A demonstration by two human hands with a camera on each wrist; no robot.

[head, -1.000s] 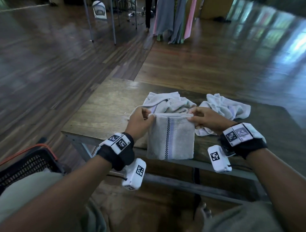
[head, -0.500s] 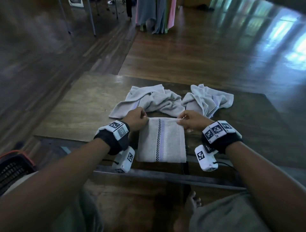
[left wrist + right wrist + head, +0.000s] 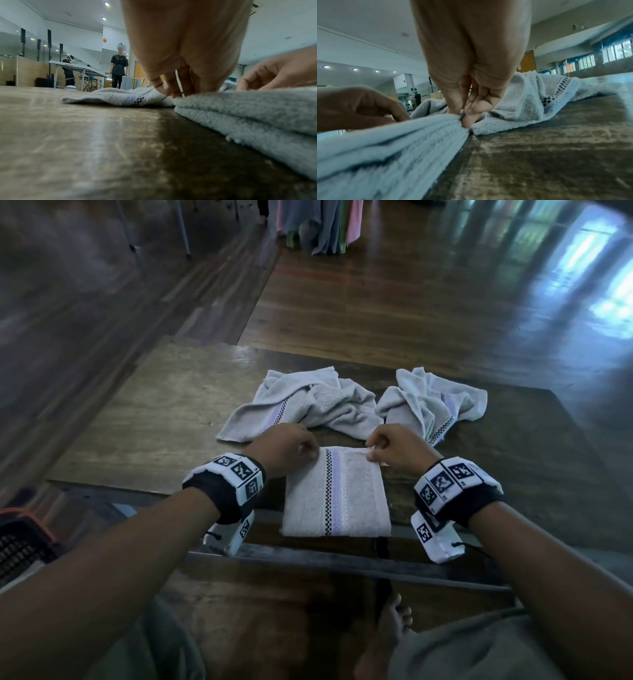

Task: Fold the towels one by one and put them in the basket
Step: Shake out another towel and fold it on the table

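Observation:
A folded grey towel [image 3: 337,498] with a checkered and lilac stripe lies flat at the near edge of the wooden table [image 3: 154,419]. My left hand [image 3: 291,448] pinches its far left corner, and in the left wrist view the fingertips [image 3: 178,92] sit on the towel's edge [image 3: 248,108]. My right hand [image 3: 387,448] pinches the far right corner, thumb and finger closed on the cloth [image 3: 419,135] in the right wrist view. Two crumpled grey towels [image 3: 301,405] [image 3: 431,405] lie just beyond my hands. The black basket [image 3: 20,546] with an orange rim is at the far left, below the table.
A metal frame bar [image 3: 342,563] runs under the table's near edge. My bare foot [image 3: 394,628] is on the wooden floor beneath. Hanging cloths [image 3: 318,224] stand far back. Other people [image 3: 119,67] stand at a folding table in the distance.
The towel, held up by both hands a second ago, has been laid flat on the table. My hands came down with it, still gripping the far corners. The head view tilted downward.

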